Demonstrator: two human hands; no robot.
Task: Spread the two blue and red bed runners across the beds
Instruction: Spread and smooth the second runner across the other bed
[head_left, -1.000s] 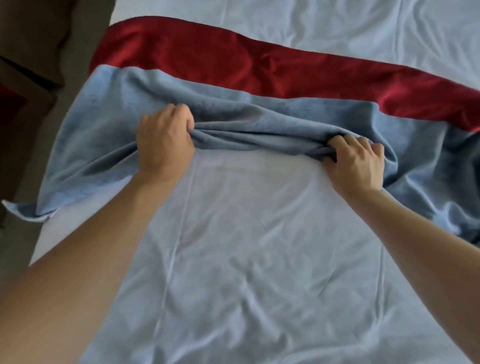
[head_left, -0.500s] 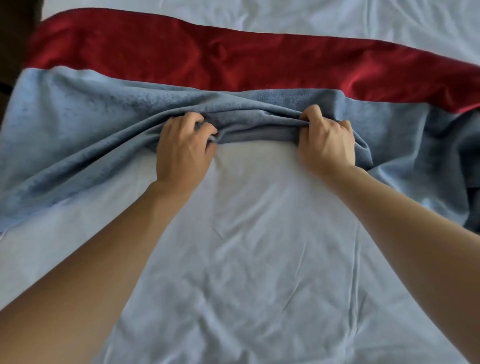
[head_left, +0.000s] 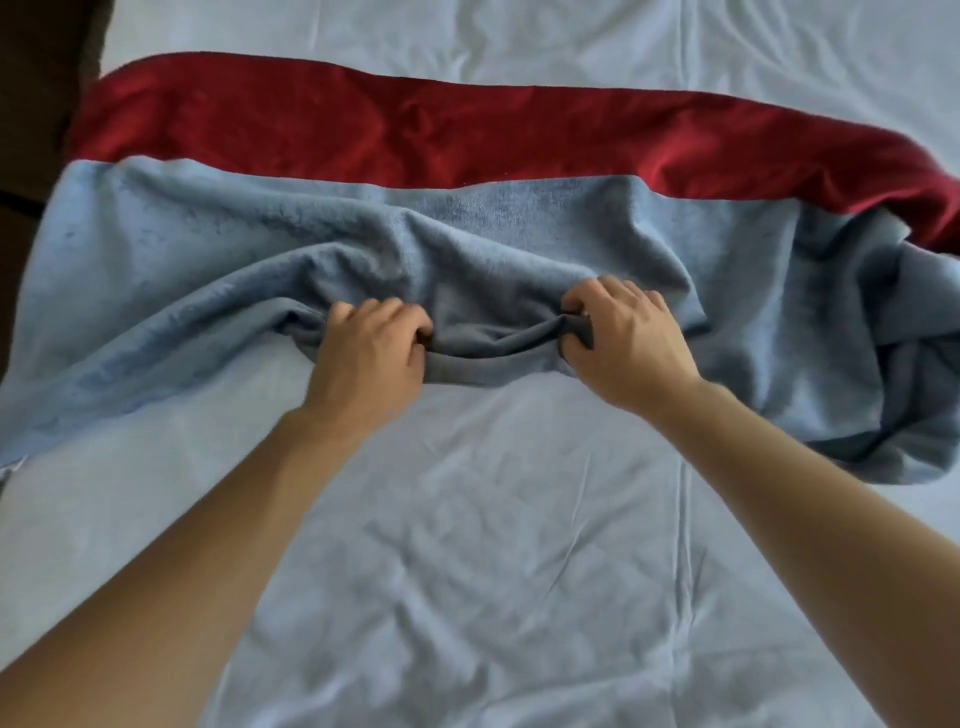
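Here, from the head camera, the bed runner (head_left: 260, 249) runs off frame at the bed's (head_left: 493, 545) right edge, its fingertip-covered folds hard to read. The left hand (head_left: 366, 353) and right hand (head_left: 626, 343) each clench its bunched blue near edge, mid-bed, red band beyond.

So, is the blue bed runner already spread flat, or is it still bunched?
Still bunched. The blue runner is gathered into folds at its near edge, where both hands grip it, and its right end lies crumpled.
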